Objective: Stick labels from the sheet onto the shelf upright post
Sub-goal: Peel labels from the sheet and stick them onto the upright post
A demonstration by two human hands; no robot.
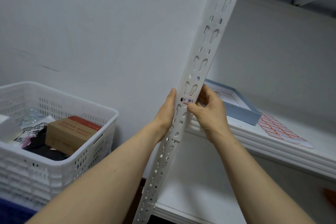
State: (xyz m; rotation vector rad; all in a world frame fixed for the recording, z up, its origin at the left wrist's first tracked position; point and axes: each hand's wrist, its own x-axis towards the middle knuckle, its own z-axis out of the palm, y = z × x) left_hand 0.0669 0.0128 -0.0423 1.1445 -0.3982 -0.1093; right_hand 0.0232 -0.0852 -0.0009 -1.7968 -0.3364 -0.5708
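At the near left stands a white plastic basket (54, 132) with slotted, lattice walls. It holds a brown cardboard box (71, 132) with a red band, and some dark and clear-wrapped goods. Behind it rises a plain, matt, pale wall (109, 23) with a few faint scuffs.

The left hand (167, 112) grips the upright post (205, 45) from the left: its thumb lies straight along the post's left edge, and its fingers go behind the metal, out of sight. The post is a white, angled steel strip punched with keyhole slots and small round holes, and it leans from bottom centre to top right.

A small white label (188, 101) with blue handwriting and a red line sits on the post's front face, between the hands. The right hand (209, 112) presses its thumb on the label, with its fingers curled together round the post's right edge.

To the right, on a white ribbed shelf (272, 151), lie a shallow pale-blue tray (241, 109) and, just beside it, the label sheet (280, 129) of red-bordered rectangles.
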